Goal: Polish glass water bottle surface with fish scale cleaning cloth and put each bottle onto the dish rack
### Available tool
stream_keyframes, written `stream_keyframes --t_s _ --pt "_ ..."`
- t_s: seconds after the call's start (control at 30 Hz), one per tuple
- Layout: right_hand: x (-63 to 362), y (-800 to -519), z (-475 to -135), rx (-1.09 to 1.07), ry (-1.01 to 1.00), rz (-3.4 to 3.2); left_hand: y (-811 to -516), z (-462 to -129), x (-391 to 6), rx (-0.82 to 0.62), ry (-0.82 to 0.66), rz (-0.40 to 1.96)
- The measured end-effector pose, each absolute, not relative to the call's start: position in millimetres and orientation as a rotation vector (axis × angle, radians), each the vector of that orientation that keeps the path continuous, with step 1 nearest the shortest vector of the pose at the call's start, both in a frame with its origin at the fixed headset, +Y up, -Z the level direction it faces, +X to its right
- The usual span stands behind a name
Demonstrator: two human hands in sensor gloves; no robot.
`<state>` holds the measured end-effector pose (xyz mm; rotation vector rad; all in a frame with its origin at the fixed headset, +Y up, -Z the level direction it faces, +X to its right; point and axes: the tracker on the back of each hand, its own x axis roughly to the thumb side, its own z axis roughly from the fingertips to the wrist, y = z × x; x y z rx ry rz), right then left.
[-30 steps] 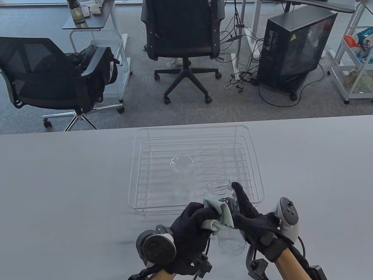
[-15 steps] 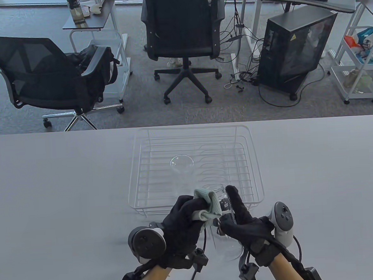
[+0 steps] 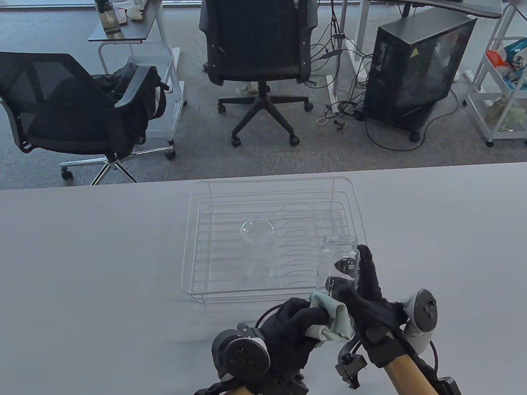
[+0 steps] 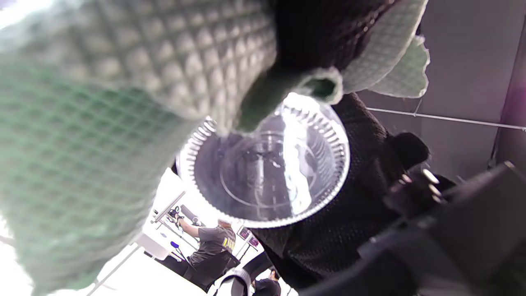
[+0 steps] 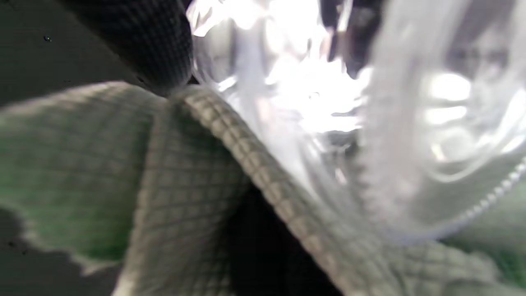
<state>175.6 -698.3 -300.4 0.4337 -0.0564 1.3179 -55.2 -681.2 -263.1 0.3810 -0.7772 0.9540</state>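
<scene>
Right hand (image 3: 368,298) wraps its fingers round the glass water bottle (image 3: 341,259), held above the near right corner of the white wire dish rack (image 3: 194,237); the bottle's long axis tilts, mouth away from the person, base towards them. Left hand (image 3: 294,334), just beside the base, clutches the green fish scale cleaning cloth (image 3: 331,318). Judged nearer, the right hand should set the bottle forward and leftward into the rack, where another glass bottle (image 3: 257,233) already stands.

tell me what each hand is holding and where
Right hand grips the glass bottle around its lower body; left hand holds the bunched green cloth.
</scene>
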Motion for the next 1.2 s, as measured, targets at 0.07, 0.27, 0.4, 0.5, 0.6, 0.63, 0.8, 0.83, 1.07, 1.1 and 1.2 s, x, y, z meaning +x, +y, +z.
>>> stream_keyframes --t_s 0.07,0.27,0.4,0.5,0.6,0.63,0.8,0.83,1.07,1.1,1.2 --pt "172.7 -700.8 -300.4 0.459 -0.002 1.277 -679.2 -265.7 -60.7 0.391 -0.749 0.991" --pt "157.2 -715.8 -303.2 0.582 0.284 1.204 -669.0 -274.0 -83.6 0.443 -0.643 1.123" --pt "145.3 -721.3 -302.6 0.623 0.384 1.127 -661.9 -278.0 -94.1 0.480 -0.619 1.121" --pt "144.6 -723.4 -305.7 0.607 0.410 1.080 -664.2 -278.9 -94.9 0.467 -0.609 1.135" --pt "150.1 -723.7 -306.5 0.587 0.399 1.078 -666.0 -279.6 -93.2 0.451 -0.615 1.113" --pt "152.1 -723.0 -306.9 0.591 0.378 1.110 -666.5 -279.9 -91.9 0.446 -0.613 1.112" --pt "163.2 -717.7 -308.7 0.528 0.201 1.256 -669.3 -276.4 -79.4 0.388 -0.663 1.012" --pt "165.6 -718.1 -309.7 0.505 0.172 1.248 -670.3 -274.2 -74.7 0.382 -0.686 0.971" --pt "180.5 -716.5 -310.0 0.412 0.035 1.285 -676.8 -263.2 -53.6 0.349 -0.766 0.837" --pt "181.5 -715.4 -310.0 0.405 0.018 1.302 -677.6 -262.7 -52.4 0.333 -0.769 0.831" --pt "181.6 -715.3 -310.1 0.407 0.016 1.318 -677.9 -262.0 -52.1 0.350 -0.768 0.809"
